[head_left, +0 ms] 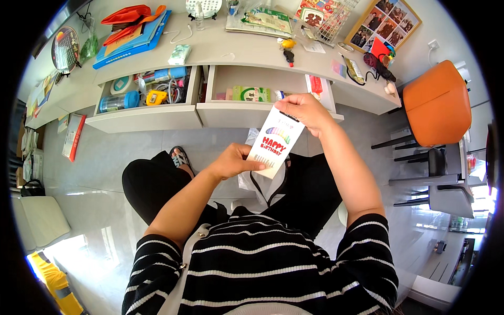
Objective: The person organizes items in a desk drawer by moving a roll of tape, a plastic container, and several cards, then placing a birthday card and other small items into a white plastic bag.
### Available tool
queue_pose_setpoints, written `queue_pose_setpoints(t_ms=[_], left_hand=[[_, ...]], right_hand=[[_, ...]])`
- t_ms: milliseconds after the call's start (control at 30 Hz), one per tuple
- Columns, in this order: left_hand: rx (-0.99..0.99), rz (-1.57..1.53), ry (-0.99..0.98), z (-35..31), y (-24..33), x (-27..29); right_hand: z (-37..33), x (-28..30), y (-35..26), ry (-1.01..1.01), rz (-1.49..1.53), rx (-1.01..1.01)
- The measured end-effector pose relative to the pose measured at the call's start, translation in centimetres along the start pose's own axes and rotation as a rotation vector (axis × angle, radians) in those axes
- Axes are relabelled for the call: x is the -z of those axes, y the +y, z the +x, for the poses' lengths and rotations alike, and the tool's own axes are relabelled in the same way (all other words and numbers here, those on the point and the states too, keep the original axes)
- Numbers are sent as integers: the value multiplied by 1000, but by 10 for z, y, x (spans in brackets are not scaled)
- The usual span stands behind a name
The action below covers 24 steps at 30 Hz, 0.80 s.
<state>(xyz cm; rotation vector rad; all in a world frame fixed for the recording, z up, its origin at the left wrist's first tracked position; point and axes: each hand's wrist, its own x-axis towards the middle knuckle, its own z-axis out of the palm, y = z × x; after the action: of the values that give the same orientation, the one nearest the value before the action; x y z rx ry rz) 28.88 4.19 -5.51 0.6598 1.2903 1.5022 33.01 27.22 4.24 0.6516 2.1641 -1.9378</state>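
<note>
Striped top (257, 262), left hand (231, 161), right hand (307, 112) — pinching red-lettered white packet (275, 140)

Count recorded as follows: bare hands, two, being one left hand (231, 163) and one right hand (308, 112); white, rectangular printed packet (275, 140), one; pale, flat-fronted open drawers (144, 119), two; yellow handheld tape measure (156, 98), one; clear cylindrical container with a blue lid (115, 102), one; green-and-white flat packet (252, 94), one; orange, smooth-backed chair (438, 105), one; wood-framed photo collage (386, 23), one; round printed fan (65, 50), one. Loose cables in the left-hand drawer: number indeterminable.
</note>
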Motion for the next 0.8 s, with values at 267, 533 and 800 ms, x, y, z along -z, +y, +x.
queue_pose_setpoints(t_ms=[267,533,800], left_hand=[[-31,16,183,4,-23,9],[2,-123,155,3,-8,-2],[-143,137,390,12,-32,5]], right_hand=[[-6,3,-6,-26,-74,-13],[0,-9,-1,132,14,134],[-31,-45,3,536,-794,1138]])
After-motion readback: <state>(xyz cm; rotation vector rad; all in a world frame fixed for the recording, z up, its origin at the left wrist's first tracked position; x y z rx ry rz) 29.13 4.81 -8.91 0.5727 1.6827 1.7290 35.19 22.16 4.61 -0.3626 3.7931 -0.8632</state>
